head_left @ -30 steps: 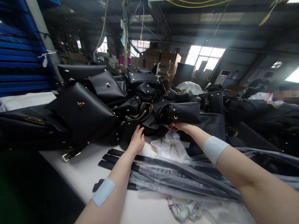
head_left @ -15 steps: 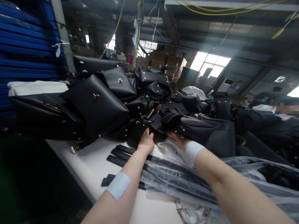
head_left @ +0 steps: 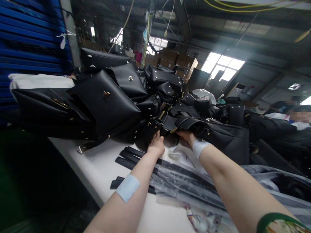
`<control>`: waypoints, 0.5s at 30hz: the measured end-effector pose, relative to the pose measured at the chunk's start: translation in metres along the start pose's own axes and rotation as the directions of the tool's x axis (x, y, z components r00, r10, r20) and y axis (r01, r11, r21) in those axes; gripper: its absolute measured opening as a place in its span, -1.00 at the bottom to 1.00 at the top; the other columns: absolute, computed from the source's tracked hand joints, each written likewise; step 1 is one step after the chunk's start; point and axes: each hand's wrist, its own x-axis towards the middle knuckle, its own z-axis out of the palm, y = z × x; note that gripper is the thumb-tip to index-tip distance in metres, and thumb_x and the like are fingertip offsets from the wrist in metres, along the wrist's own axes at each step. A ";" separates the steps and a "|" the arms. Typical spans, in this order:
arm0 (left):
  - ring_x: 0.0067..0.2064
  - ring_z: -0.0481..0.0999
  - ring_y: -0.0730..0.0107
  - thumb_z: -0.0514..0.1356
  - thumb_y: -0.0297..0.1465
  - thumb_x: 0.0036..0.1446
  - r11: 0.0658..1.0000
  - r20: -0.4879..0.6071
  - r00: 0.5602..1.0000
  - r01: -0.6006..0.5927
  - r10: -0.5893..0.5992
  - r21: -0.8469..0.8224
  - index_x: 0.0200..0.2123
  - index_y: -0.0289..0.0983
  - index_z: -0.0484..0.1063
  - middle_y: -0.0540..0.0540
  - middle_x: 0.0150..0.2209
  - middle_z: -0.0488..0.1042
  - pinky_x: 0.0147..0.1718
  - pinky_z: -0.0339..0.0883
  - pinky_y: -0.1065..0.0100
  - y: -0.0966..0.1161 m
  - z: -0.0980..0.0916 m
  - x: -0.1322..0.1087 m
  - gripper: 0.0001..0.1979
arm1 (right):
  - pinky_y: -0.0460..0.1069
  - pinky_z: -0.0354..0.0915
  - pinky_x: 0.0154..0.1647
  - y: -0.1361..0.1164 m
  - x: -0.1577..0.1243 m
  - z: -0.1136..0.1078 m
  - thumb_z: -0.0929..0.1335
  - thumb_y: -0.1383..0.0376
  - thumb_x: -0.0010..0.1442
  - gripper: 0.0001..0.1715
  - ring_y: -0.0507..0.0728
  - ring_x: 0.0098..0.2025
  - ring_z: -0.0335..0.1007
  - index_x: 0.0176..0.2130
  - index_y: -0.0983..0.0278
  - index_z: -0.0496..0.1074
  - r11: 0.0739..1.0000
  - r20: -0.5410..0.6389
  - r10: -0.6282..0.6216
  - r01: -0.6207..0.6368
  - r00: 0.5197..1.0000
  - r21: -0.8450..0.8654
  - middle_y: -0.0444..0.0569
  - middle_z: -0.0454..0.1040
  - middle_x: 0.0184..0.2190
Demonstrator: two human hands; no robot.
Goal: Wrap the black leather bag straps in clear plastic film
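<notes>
In the head view, my left hand (head_left: 156, 145) is closed on the lower edge of a black handbag (head_left: 152, 131) with gold buckles. Just to the right, my right hand (head_left: 186, 136) grips a black part of the bag below a wide black strap (head_left: 186, 122); its fingertips are partly hidden. Between the two hands, a black flap with a gold metal edge (head_left: 174, 130) hangs over the white tabletop. Below my hands lie several black straps (head_left: 132, 155), partly wrapped in clear plastic (head_left: 179, 184).
A heap of black handbags (head_left: 111, 100) fills the far side of the white table (head_left: 97, 165). Blue stacked panels (head_left: 31, 42) and a post stand at left. Another person (head_left: 289, 108) is at the far right. A crumpled printed plastic bag (head_left: 201, 220) lies near the front.
The view has shifted slightly. My right hand has moved a little inward and the flap between my hands has spread wider. A round green-rimmed object has appeared at the lower right.
</notes>
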 end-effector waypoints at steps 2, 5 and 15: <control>0.40 -0.04 0.05 -0.02 -0.52 0.17 1.000 -0.001 1.000 0.005 -0.005 0.004 -0.06 -0.31 0.44 -0.23 0.41 -0.09 0.30 0.02 0.10 0.000 0.001 0.001 -0.67 | -0.03 0.40 -0.32 0.001 -0.007 -0.011 0.31 0.19 0.32 -0.70 0.04 -0.31 0.42 -0.07 0.36 0.40 0.993 0.035 0.054 -0.050 0.998 -0.110 -0.02 0.46 -0.22; 0.39 -0.05 0.02 0.00 -0.52 0.17 1.000 -0.008 1.000 0.003 -0.003 0.011 -0.07 -0.32 0.44 -0.25 0.40 -0.08 0.30 0.02 0.09 -0.001 0.004 0.003 -0.68 | -0.12 0.18 -0.58 0.004 -0.029 -0.034 0.31 0.28 0.27 -0.81 -0.02 -0.56 0.25 -0.24 0.38 0.44 0.960 0.100 0.100 -0.070 0.990 -0.270 -0.06 0.45 -0.48; 0.40 -0.10 -0.09 0.06 -0.47 0.16 0.999 -0.004 1.000 -0.026 0.026 0.043 -0.07 -0.35 0.45 -0.34 0.38 -0.06 0.31 -0.04 0.00 -0.005 0.008 0.006 -0.71 | -0.06 0.24 -0.37 0.056 -0.173 -0.116 0.34 0.36 0.07 -0.92 0.14 -0.38 0.45 -0.40 0.32 0.46 0.690 0.309 -0.021 0.238 0.951 -0.683 0.05 0.52 -0.43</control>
